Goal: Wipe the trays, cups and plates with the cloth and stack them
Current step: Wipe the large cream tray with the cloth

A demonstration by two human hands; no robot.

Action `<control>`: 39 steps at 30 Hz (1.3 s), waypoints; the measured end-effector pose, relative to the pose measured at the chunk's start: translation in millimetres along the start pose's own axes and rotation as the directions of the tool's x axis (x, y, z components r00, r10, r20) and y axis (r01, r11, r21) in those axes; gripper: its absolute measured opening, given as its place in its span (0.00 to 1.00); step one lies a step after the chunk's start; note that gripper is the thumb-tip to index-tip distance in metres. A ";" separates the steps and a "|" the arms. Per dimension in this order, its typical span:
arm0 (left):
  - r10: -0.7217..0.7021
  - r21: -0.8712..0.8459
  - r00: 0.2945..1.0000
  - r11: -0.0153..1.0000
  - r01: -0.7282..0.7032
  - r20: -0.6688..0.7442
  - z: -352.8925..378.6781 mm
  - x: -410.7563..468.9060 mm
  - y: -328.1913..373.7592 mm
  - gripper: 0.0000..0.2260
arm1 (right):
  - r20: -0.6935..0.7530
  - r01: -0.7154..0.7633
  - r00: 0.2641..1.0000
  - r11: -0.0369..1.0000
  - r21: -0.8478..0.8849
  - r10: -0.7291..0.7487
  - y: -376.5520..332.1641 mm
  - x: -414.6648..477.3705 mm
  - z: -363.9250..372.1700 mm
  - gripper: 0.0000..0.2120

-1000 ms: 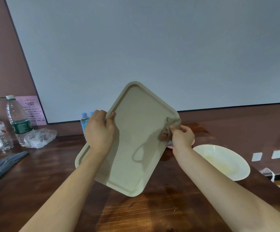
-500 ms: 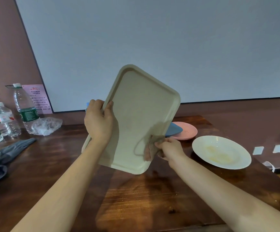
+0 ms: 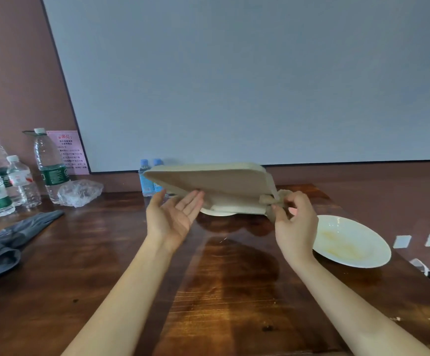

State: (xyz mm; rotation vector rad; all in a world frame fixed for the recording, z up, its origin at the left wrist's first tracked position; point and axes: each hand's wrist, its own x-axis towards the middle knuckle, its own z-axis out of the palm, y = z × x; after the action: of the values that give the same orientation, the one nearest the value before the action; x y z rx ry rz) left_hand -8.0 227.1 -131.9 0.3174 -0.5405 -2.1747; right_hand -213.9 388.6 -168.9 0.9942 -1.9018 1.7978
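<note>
The tray (image 3: 208, 181) is held in the air above the far middle of the wooden table (image 3: 234, 291), lying almost flat. Its long axis runs left to right across the view and its plain underside is turned down and toward the camera. The left short end points at two small blue-capped bottles (image 3: 148, 181) by the wall. The right short end points at the right hand (image 3: 296, 224). The far long edge sits a little higher than the near one. The left hand (image 3: 172, 217) is palm up with straight, relaxed fingers, and only the fingertips touch the underside near the near edge. It grasps nothing. The right hand pinches a bunched tan cloth (image 3: 284, 195) between thumb and curled fingers, with the cloth pressed at the tray's right end. Just below the tray's near edge a second beige layer (image 3: 234, 208) rests low over the table; too much of it is hidden to tell what it is. A white plate (image 3: 368, 255) with yellowish smears lies on the table to the right, apart from the tray. Far left stand larger water bottles (image 3: 50, 170), with crumpled clear plastic (image 3: 80, 192) beside them and a grey garment (image 3: 8, 240) nearer.
</note>
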 end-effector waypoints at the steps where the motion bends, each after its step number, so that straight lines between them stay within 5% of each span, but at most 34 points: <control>1: -0.030 -0.151 0.998 0.988 0.037 0.046 -8.4 -1.9 -0.6 0.36 | 0.000 0.024 1.000 1.000 -0.016 -0.024 1.5 -3.3 -1.0 0.12; 3: -0.046 -0.290 0.990 0.953 0.083 0.133 -13.5 -7.2 -1.8 0.46 | 0.009 0.072 0.997 0.994 -0.083 -0.071 5.2 -8.9 -2.5 0.10; 5: -0.027 -0.220 0.989 0.974 0.059 0.144 -13.3 -11.4 -0.1 0.47 | 0.026 0.148 0.989 0.974 -0.170 -0.145 9.6 -11.3 -3.2 0.08; 11: 0.112 0.034 0.994 0.993 -0.112 0.001 -17.6 -7.0 4.5 0.16 | 0.247 0.369 0.916 0.904 -0.215 -0.316 27.1 -13.2 -8.1 0.13; 13: 0.107 0.047 0.994 0.993 -0.106 -0.029 -26.3 -1.3 4.6 0.19 | 0.303 0.292 0.922 0.945 -0.143 -0.239 28.1 -13.9 -8.2 0.16; 18: 0.019 0.069 0.999 0.997 -0.021 0.031 -40.7 16.0 3.0 0.25 | 0.241 -0.174 0.962 0.969 0.174 0.129 -7.9 0.8 -4.0 0.09; 21: -0.051 0.155 0.997 0.987 0.041 0.057 -39.0 19.7 -3.2 0.31 | 0.146 -0.178 0.979 0.952 0.248 0.145 -25.2 14.9 8.8 0.11; 24: -0.149 0.245 0.988 0.960 0.135 0.037 -45.7 28.5 -13.1 0.35 | 0.208 0.023 0.975 0.964 0.264 -0.080 -37.2 16.3 27.9 0.09; 26: -0.180 0.279 0.983 0.946 0.164 0.032 -48.9 32.3 -19.2 0.36 | 0.393 0.274 0.869 0.954 0.121 -0.300 -34.7 9.4 42.6 0.10; 29: -0.225 0.266 0.972 0.943 0.200 0.067 -55.5 36.2 -21.3 0.37 | 0.652 0.636 0.600 0.771 -0.037 -0.463 -12.9 -11.7 60.5 0.19; 36: -0.298 0.208 0.953 0.937 0.281 0.054 -81.2 55.8 -14.2 0.38 | 0.742 0.779 0.297 0.602 0.175 -0.601 1.0 -68.8 65.4 0.20; 39: -0.334 0.206 0.941 0.926 0.315 0.061 -91.8 63.0 -18.2 0.40 | 0.753 0.807 0.336 0.585 0.080 -0.566 -2.2 -60.4 89.6 0.33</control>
State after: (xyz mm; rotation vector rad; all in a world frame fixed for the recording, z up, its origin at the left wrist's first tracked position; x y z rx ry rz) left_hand -21.5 162.5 -223.4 0.4362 -0.8041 -2.4716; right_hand -151.0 317.4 -220.5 2.1897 -1.5394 0.5453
